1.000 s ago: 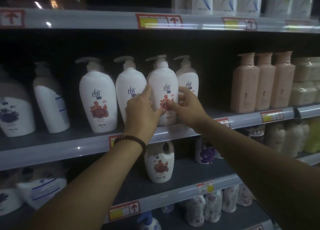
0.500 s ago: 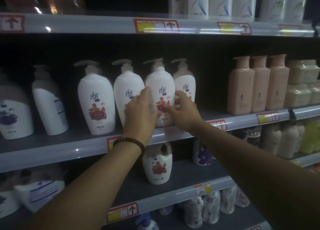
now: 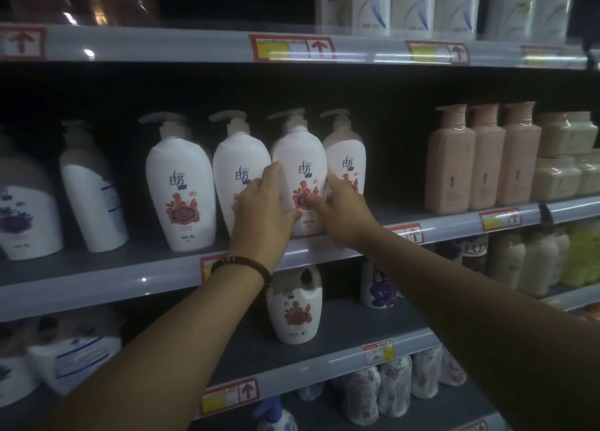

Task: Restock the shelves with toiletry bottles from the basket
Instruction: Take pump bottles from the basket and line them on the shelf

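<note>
On shelf [image 3: 97, 278], four floral bottles [image 3: 180, 184], two hands [image 3: 264, 213] [image 3: 345, 218] gripping third bottle [image 3: 302, 158]

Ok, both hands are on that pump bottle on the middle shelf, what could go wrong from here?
1. The pump bottle, held by the left hand and right hand, stands near the shelf's front edge; let go early, it may tip off.
2. It sits tight between the left neighbour and the right neighbour; pushing it back could knock either over.

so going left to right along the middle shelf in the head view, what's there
purple-flower bottle, blue-label bottle, two red-flower pump bottles, the held pump bottle, another pump bottle, three pink bottles, cream jars
</note>
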The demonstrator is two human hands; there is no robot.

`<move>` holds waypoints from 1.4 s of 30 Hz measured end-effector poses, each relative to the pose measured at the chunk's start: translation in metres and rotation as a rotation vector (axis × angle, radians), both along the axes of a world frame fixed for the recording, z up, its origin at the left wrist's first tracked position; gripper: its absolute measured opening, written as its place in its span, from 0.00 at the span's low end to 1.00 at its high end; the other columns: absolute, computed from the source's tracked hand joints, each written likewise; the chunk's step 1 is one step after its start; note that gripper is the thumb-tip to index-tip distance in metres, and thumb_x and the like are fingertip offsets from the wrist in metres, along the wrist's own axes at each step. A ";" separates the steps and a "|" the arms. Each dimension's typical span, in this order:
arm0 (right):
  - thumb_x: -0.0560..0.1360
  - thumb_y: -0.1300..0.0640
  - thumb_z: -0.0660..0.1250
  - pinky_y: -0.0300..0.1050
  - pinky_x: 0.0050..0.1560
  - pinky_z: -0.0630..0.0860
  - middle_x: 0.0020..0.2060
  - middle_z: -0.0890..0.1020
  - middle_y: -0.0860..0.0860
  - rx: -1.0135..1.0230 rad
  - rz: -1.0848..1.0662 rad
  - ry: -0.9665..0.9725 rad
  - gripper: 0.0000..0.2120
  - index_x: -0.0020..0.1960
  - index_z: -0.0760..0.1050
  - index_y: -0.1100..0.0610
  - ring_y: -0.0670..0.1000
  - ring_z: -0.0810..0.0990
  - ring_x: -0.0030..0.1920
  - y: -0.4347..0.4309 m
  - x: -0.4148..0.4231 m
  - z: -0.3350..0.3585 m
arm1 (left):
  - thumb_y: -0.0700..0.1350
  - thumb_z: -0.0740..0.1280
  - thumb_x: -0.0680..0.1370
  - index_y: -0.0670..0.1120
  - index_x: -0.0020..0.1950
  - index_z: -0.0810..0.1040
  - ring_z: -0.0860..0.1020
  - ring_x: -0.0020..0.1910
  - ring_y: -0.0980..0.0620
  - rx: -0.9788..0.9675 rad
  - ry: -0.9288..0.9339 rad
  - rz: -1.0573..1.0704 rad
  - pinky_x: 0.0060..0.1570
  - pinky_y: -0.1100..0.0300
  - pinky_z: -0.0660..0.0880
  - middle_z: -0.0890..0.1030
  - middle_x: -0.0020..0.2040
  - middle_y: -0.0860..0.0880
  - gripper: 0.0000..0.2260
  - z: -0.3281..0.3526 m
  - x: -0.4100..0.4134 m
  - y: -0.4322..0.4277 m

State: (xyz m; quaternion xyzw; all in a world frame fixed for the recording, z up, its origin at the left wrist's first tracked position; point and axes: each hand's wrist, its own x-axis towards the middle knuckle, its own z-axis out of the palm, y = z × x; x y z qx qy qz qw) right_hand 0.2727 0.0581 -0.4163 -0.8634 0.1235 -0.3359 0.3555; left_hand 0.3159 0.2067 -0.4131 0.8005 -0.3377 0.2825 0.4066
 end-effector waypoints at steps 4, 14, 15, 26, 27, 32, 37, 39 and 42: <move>0.82 0.47 0.69 0.56 0.62 0.80 0.57 0.85 0.51 0.013 -0.048 -0.030 0.17 0.68 0.74 0.51 0.55 0.83 0.57 0.001 -0.003 -0.001 | 0.43 0.80 0.74 0.49 0.75 0.72 0.80 0.61 0.44 -0.020 -0.004 -0.026 0.66 0.40 0.79 0.81 0.60 0.46 0.31 -0.003 0.002 0.004; 0.80 0.46 0.73 0.47 0.60 0.77 0.65 0.79 0.54 0.069 -0.140 -0.096 0.31 0.77 0.67 0.57 0.54 0.79 0.65 0.015 -0.025 -0.004 | 0.43 0.75 0.79 0.50 0.69 0.76 0.81 0.56 0.50 -0.074 0.040 -0.119 0.65 0.50 0.80 0.81 0.56 0.52 0.20 -0.011 0.000 0.010; 0.81 0.47 0.73 0.48 0.62 0.77 0.66 0.79 0.55 0.065 -0.148 -0.100 0.30 0.76 0.68 0.57 0.54 0.79 0.65 0.017 -0.030 -0.004 | 0.43 0.74 0.79 0.50 0.69 0.76 0.80 0.55 0.50 -0.076 0.061 -0.120 0.65 0.57 0.79 0.81 0.57 0.52 0.19 -0.010 -0.001 0.011; 0.83 0.49 0.69 0.52 0.61 0.82 0.62 0.82 0.50 -0.024 -0.067 -0.109 0.19 0.71 0.73 0.52 0.47 0.81 0.60 0.045 -0.087 -0.025 | 0.47 0.72 0.81 0.50 0.70 0.75 0.80 0.47 0.57 -0.101 0.269 -0.203 0.38 0.71 0.76 0.82 0.63 0.50 0.18 -0.012 -0.039 0.041; 0.83 0.48 0.68 0.52 0.61 0.82 0.61 0.82 0.49 -0.043 -0.064 -0.117 0.18 0.71 0.74 0.52 0.46 0.81 0.60 0.046 -0.090 -0.027 | 0.47 0.72 0.82 0.50 0.71 0.75 0.80 0.48 0.56 -0.098 0.281 -0.209 0.38 0.71 0.76 0.82 0.63 0.51 0.18 -0.013 -0.043 0.044; 0.83 0.48 0.68 0.48 0.58 0.83 0.60 0.82 0.46 -0.053 -0.030 -0.133 0.15 0.68 0.75 0.49 0.43 0.81 0.58 0.062 -0.107 -0.034 | 0.47 0.72 0.82 0.51 0.70 0.75 0.82 0.56 0.52 -0.105 0.332 -0.233 0.46 0.68 0.75 0.82 0.63 0.52 0.17 -0.018 -0.070 0.064; 0.83 0.50 0.69 0.49 0.56 0.84 0.54 0.85 0.46 0.061 0.062 -0.162 0.12 0.65 0.77 0.50 0.44 0.84 0.54 0.093 -0.134 -0.044 | 0.45 0.72 0.82 0.53 0.68 0.76 0.83 0.55 0.53 -0.139 0.402 -0.273 0.52 0.62 0.82 0.82 0.62 0.53 0.15 -0.034 -0.097 0.091; 0.81 0.50 0.71 0.53 0.57 0.83 0.52 0.86 0.46 0.104 0.093 -0.183 0.12 0.63 0.79 0.50 0.44 0.84 0.54 0.108 -0.146 -0.051 | 0.45 0.73 0.81 0.53 0.67 0.77 0.83 0.51 0.57 -0.163 0.438 -0.291 0.40 0.71 0.79 0.82 0.59 0.55 0.15 -0.044 -0.103 0.101; 0.81 0.50 0.71 0.53 0.57 0.83 0.52 0.85 0.43 0.158 0.137 -0.191 0.09 0.61 0.80 0.49 0.44 0.84 0.54 0.130 -0.162 -0.063 | 0.47 0.74 0.81 0.56 0.63 0.78 0.83 0.49 0.62 -0.172 0.478 -0.307 0.39 0.76 0.76 0.83 0.55 0.59 0.13 -0.059 -0.114 0.118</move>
